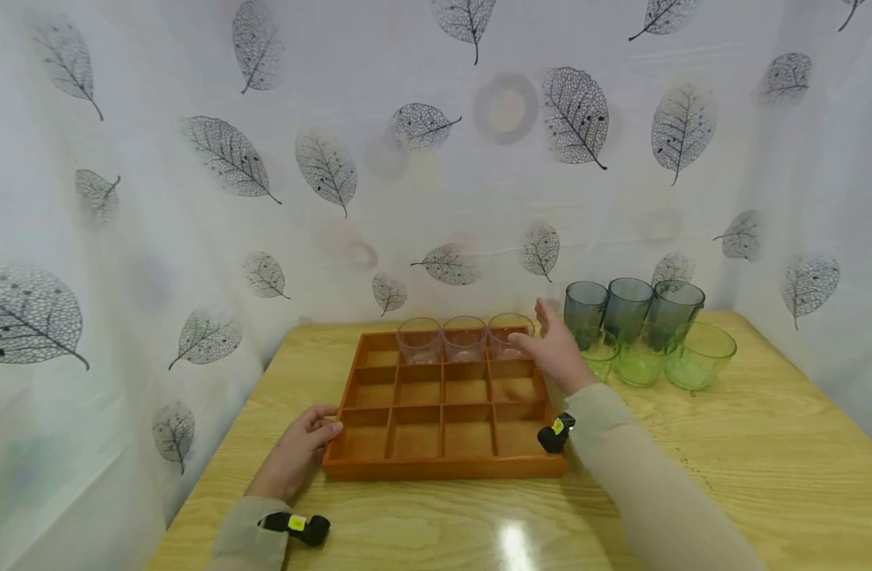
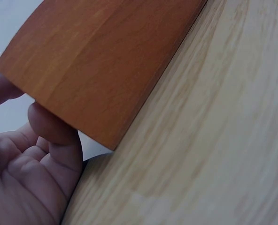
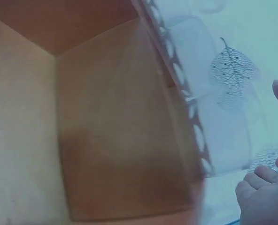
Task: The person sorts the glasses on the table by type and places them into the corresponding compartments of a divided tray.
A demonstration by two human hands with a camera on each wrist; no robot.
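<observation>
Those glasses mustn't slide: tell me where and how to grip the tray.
Best hold the tray by its left and right end walls, coming from both sides. It lies flat and those walls stand upright; the left hand touches the left one. Three clear glasses stand in the back row, so gripping slightly behind the middle should balance it better.

Pale beige long sleeves; black rounded wrist cameras, small yellow labels
</observation>
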